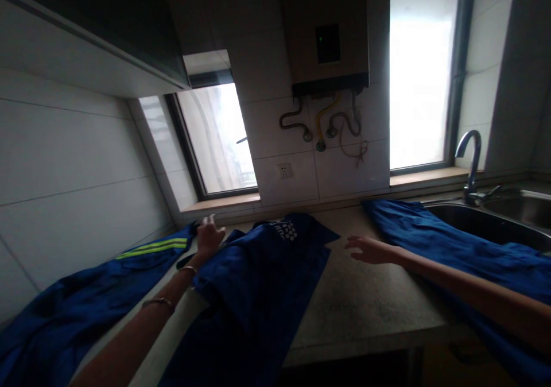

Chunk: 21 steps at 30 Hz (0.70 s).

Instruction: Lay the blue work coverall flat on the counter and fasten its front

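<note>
A dark blue garment (pixel 258 272) with a white print (pixel 288 230) lies across the middle of the counter, its lower part hanging toward me. My left hand (pixel 209 236) hovers at its upper left side, fingers loosely bent and thumb apart, with nothing visible in them. Close to that hand is the end of another blue garment (pixel 86 295) with yellow-green stripes (pixel 152 248). My right hand (pixel 365 250) is over the bare counter, right of the middle garment, its fingers apart and holding nothing. Under my right forearm spreads a third blue cloth piece (pixel 456 249).
The stone-like counter (pixel 344 295) runs along a tiled wall. At right are a sink (pixel 465 220) and a tall faucet (pixel 472 163). Above hang a water heater (pixel 326 37) with pipes and, at left, a cabinet (pixel 107 37). A socket (pixel 284 170) sits between two windows.
</note>
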Tool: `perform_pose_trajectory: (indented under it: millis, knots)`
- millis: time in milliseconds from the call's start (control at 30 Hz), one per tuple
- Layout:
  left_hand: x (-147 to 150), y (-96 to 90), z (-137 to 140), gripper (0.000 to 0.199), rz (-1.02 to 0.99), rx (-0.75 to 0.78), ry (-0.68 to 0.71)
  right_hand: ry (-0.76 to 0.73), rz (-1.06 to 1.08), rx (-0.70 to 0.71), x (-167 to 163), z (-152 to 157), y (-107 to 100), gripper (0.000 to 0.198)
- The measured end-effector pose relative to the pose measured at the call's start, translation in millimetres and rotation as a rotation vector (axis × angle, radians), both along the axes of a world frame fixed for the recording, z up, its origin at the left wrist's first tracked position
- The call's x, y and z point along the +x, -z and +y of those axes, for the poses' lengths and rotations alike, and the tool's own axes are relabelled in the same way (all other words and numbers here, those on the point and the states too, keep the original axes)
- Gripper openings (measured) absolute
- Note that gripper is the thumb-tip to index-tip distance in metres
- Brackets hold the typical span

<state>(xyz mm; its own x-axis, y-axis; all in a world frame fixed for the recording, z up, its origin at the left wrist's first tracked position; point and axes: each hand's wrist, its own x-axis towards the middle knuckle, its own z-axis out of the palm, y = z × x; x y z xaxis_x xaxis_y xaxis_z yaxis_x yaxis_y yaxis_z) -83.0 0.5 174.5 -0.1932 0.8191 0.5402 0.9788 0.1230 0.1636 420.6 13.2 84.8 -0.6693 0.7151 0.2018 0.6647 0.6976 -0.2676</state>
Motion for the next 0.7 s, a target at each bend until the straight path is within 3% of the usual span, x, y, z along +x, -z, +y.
perform_pose_trajectory:
  millis: [33, 167, 233, 300, 433, 600, 700]
  knots:
    - [11, 7.3, 7, 0.043, 0.052, -0.015, 0.035, -0.046, -0.013, 0.017, -16, -7, 5, 0.042]
    - [72, 43.7, 22, 0.056, 0.334, -0.334, 0.489, -0.288, -0.041, 0.072, -91, -46, 32, 0.053]
    - [94, 64.3, 22, 0.06, 0.422, -0.454, 0.587, -0.368, -0.055, 0.107, -118, -58, 48, 0.055]
    - [102, 82.6, 20, 0.061, 0.492, -0.557, 0.597, -0.344, -0.069, 0.169, -130, -59, 59, 0.05]
    - [80, 101.8, 21, 0.067, 0.559, -0.595, 0.522, -0.174, -0.15, 0.256, -111, -31, 58, 0.037]
    - [46, 98.3, 24, 0.072, 0.49, -0.528, 0.383, 0.17, -0.315, 0.192, -54, 22, 41, 0.059]
    - [37, 97.3, 23, 0.072, 0.425, -0.597, 0.308, 0.347, -0.381, 0.086, -20, 50, 39, 0.065]
